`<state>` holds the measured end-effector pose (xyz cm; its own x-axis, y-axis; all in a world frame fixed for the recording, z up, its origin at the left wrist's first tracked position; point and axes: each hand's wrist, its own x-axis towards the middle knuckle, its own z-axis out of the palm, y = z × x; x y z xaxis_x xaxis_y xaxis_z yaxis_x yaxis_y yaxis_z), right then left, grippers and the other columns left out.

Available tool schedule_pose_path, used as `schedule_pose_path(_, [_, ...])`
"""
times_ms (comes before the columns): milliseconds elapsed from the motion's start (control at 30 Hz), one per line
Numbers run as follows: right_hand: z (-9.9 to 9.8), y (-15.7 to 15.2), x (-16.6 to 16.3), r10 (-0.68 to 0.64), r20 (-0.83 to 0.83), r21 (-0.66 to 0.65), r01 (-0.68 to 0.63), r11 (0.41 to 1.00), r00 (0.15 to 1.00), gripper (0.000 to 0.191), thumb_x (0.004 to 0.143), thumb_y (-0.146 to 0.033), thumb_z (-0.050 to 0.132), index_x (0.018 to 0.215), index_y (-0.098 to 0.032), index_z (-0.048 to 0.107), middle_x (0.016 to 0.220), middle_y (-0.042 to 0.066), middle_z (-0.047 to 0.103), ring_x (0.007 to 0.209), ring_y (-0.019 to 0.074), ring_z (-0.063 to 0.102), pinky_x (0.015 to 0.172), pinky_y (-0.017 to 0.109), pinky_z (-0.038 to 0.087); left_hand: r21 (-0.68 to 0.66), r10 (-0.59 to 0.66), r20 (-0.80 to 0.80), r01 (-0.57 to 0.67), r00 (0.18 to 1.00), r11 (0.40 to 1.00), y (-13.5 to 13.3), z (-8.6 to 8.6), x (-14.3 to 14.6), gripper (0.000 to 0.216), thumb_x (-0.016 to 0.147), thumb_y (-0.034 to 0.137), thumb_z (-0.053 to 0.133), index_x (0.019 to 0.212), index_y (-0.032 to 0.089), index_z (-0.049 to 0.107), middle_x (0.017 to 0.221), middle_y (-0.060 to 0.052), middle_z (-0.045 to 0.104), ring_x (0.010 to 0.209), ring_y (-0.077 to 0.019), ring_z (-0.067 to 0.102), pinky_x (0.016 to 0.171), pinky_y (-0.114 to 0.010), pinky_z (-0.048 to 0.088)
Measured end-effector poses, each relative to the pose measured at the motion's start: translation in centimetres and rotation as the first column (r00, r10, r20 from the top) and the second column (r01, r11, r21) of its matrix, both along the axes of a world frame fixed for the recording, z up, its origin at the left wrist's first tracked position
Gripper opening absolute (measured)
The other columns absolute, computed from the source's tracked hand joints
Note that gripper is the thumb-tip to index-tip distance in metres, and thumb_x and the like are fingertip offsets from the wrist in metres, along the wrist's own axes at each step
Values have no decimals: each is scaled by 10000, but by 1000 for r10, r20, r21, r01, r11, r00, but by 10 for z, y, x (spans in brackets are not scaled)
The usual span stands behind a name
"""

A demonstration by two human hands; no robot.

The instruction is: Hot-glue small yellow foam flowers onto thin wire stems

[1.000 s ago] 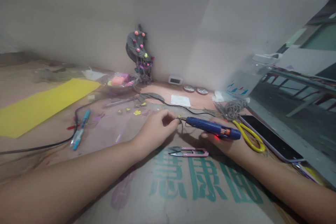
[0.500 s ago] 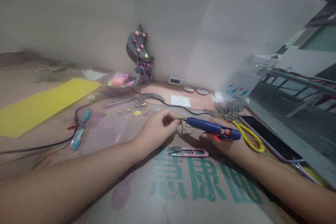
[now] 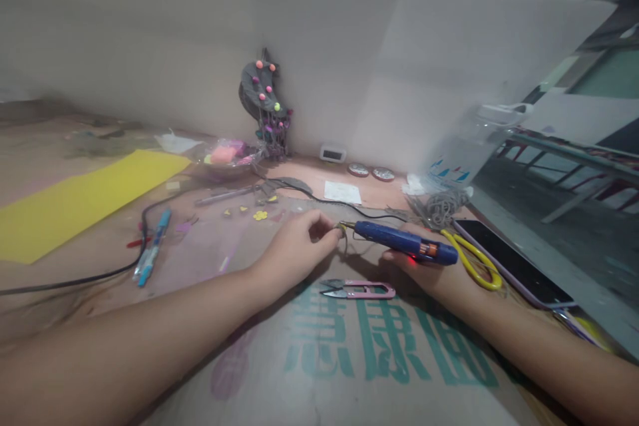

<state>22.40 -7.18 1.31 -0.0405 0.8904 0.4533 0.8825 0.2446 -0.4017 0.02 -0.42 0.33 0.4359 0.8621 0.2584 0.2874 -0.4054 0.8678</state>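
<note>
Two hands meet over the middle of the bench [image 3: 210, 259]. Your right hand [image 3: 424, 274] is closed around the blue glue gun [image 3: 404, 243] from beneath, holding it low and nearly level with the nozzle pointing left. Your left hand [image 3: 299, 243] is pinched, thumb against forefinger, on a small piece [image 3: 341, 229] right at the nozzle tip. That piece is too small to make out. The gun looks like a light, rigid plastic tool. A red glow under its body suggests it is switched on, so the metal tip is probably hot and the blue body is the safe place to grip. The black cord [image 3: 144, 226] trailing off to the left may tug on it. The pinched piece seems nearly weightless and easy to drop, and your fingertips sit very close to the tip. Pink snips [image 3: 357, 289] lie flat just in front of you, between your hands. Yellow scissors [image 3: 474, 259] rest beside the gun's rear, with a phone [image 3: 514, 263] just past them. Near the wall, a clear plastic bag [image 3: 227, 154] holds pink and orange bits. At the far right stands a clear plastic jug [image 3: 469, 146], too blurred to tell its contents.
</note>
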Motion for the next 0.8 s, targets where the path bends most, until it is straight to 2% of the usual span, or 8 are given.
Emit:
schedule_pose_path(500, [-3, 4, 3, 11, -7, 57, -10, 998, 1000, 200, 772, -373, 630, 655, -232, 550, 540, -28, 560, 483, 139, 504, 475, 266, 388, 12, 15, 3, -15, 1000, 1000, 1, -2, 0, 150, 827, 315, 552, 778, 180, 597, 765, 5, 643, 703, -145, 562, 644, -255, 414])
schedule_pose_path(800, [-3, 2, 5, -6, 24, 48, 5, 999, 1000, 207, 769, -388, 633, 673, -224, 549, 556, -46, 553, 502, 127, 510, 496, 248, 385, 1, 48, 9, -48, 999, 999, 1, 0, 0, 150, 824, 312, 550, 761, 182, 590, 751, 6, 640, 698, -148, 563, 657, -263, 418])
